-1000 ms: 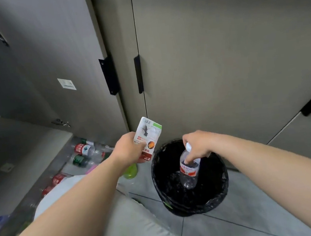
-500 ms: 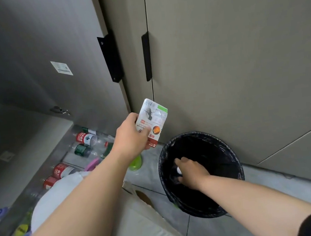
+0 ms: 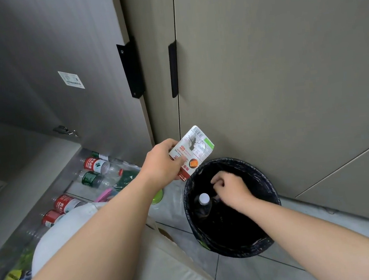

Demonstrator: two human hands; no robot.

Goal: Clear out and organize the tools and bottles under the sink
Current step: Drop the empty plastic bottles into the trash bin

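While the left hand (image 3: 162,163) grips a flat printed packet (image 3: 193,149) with fingers and thumb curled round its left edge, the right hand (image 3: 230,189) hangs in the mouth of a round bin (image 3: 268,184) lined with a black bag. The packet is held in the air just above the bin's far left rim, in front of a closed cabinet door (image 3: 262,62). The right hand's fingers are curled inward toward the palm; whether they pinch anything cannot be told, since their tips are hidden against the dark liner. Just to the left of that hand, inside the bin, a clear plastic bottle (image 3: 203,203) sits cap up, its white cap near the knuckles but apart from them.

To the left, an open cabinet door (image 3: 66,61) shows the floor of the cupboard under the sink, where several plastic bottles lie on their sides: one with a red label (image 3: 94,165), one with a green label (image 3: 90,179) just in front of it, and two more red-labelled ones (image 3: 65,203) nearer the person. The bin stands on the grey tiled floor (image 3: 240,274).
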